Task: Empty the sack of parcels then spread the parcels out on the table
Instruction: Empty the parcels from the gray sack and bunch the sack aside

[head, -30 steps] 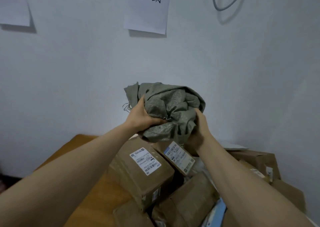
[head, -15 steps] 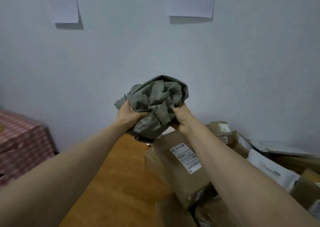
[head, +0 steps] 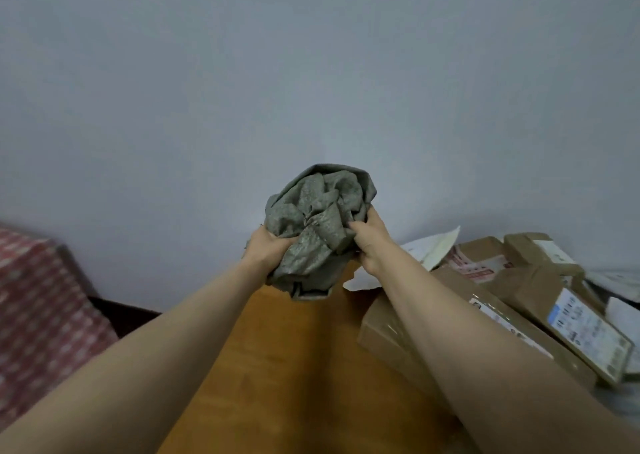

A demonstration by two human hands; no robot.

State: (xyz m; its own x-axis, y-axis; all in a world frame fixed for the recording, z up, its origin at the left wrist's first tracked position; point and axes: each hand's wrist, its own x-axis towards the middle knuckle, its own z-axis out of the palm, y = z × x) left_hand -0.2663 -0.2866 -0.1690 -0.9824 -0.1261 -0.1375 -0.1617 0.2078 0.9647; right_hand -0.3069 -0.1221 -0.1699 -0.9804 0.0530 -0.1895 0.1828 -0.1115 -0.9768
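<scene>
Moved left off the pile, the crinkly grey sack [head: 318, 218] is now over the wooden table [head: 294, 367], balled up and gripped by the left hand [head: 268, 251] and right hand [head: 372, 242]. Brown cardboard parcels [head: 519, 297] lie right, with white labels [head: 585, 332] too blurry to read.

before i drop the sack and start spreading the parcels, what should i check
1. Sack emptied: ok. The sack is crumpled into a tight ball, and no parcel bulge shows.
2. Hands free: not ok. The left hand and right hand both grip the sack.
3. Bare table to spread onto: ok. Open wood of the table lies left of the pile.
4. Parcels spread out: not ok. The parcels lie heaped and overlapping on the right.
5. Spot for the sack: cannot tell. A red checked cloth shows at left, but its use is unclear.
</scene>
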